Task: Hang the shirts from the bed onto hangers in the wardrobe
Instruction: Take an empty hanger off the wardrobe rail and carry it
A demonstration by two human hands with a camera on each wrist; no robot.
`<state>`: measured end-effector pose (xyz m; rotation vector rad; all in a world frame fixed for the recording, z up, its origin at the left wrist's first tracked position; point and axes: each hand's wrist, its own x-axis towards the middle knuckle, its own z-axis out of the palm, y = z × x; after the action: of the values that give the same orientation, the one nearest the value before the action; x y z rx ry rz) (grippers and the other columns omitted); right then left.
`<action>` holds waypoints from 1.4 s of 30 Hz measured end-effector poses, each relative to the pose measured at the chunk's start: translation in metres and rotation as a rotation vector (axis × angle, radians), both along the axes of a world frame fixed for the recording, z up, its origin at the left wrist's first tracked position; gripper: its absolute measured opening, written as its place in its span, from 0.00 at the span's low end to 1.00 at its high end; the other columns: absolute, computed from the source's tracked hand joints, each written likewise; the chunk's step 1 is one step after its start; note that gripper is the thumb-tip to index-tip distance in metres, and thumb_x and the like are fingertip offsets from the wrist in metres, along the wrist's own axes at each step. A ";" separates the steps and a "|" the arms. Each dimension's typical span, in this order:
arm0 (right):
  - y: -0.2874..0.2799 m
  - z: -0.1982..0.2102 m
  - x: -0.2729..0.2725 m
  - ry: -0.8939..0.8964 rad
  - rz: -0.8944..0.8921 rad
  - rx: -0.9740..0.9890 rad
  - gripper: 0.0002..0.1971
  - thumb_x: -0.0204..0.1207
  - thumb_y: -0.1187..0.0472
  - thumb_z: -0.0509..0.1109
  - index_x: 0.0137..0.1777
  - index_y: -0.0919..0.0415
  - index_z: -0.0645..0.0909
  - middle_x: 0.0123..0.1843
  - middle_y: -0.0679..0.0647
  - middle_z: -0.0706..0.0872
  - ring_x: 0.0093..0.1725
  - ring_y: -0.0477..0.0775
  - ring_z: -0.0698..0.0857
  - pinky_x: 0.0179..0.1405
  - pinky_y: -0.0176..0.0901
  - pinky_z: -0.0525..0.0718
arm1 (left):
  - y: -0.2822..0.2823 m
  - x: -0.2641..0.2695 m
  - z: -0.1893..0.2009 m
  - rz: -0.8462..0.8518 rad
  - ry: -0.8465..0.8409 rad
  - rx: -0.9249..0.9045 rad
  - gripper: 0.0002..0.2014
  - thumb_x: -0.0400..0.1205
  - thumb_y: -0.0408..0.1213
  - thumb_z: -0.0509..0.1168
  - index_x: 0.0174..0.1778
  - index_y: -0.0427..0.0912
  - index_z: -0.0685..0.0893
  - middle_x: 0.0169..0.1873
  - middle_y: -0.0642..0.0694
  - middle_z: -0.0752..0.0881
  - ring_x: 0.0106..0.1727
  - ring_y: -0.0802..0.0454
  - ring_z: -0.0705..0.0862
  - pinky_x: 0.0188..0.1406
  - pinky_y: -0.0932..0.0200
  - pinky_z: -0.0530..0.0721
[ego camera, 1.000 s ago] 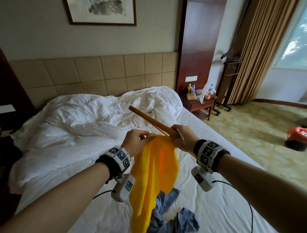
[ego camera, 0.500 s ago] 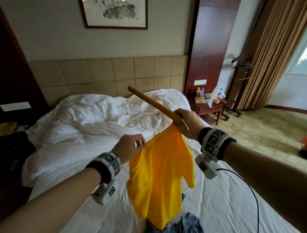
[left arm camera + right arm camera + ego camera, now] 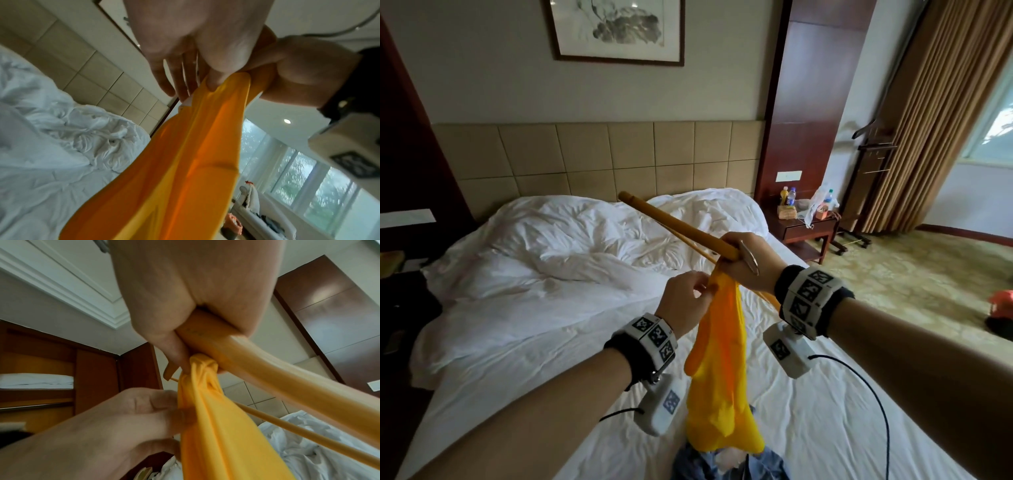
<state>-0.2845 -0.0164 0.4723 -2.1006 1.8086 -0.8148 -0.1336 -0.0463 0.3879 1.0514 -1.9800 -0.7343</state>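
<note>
Yellow shirt (image 3: 722, 370) pinched by left fingers (image 3: 700, 291); right fingers (image 3: 174, 350) clamp hanger (image 3: 678, 224).

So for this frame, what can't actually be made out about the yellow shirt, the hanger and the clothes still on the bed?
- Yellow shirt: bunched under the right hand; whether its collar is over the wooden hanger is hidden in every view.
- Hanger's near arm: behind right hand and shirt, head view.
- Blue garment: cut off by bottom edge; its type is unclear.
- Left hand: fingertips buried in cloth.
</note>
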 end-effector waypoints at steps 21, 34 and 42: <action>0.008 -0.032 -0.057 0.019 -0.126 0.189 0.07 0.73 0.70 0.70 0.47 0.59 0.83 0.42 0.58 0.87 0.42 0.58 0.85 0.41 0.48 0.82 | -0.027 0.087 -0.017 -0.328 -0.910 0.221 0.16 0.91 0.41 0.54 0.36 0.46 0.70 0.31 0.50 0.75 0.34 0.52 0.75 0.39 0.55 0.72; 0.021 -0.063 -0.055 -0.263 -0.011 0.238 0.06 0.65 0.56 0.75 0.37 0.58 0.83 0.33 0.56 0.87 0.36 0.58 0.85 0.42 0.55 0.82 | -0.048 0.071 0.044 -0.252 -1.239 0.073 0.18 0.75 0.27 0.59 0.18 0.43 0.71 0.84 0.49 0.65 0.66 0.43 0.81 0.51 0.43 0.85; 0.030 -0.030 -0.030 -0.928 0.072 -0.013 0.06 0.80 0.68 0.72 0.54 0.64 0.85 0.34 0.56 0.84 0.38 0.56 0.85 0.48 0.51 0.87 | -0.051 0.063 0.043 -0.225 -1.236 0.127 0.20 0.76 0.35 0.57 0.16 0.52 0.70 0.28 0.48 0.70 0.35 0.47 0.71 0.45 0.52 0.80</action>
<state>-0.3145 0.0138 0.4422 -1.3728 1.1960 -1.4508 -0.0705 -0.0970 0.4307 1.5853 -3.1463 -0.2898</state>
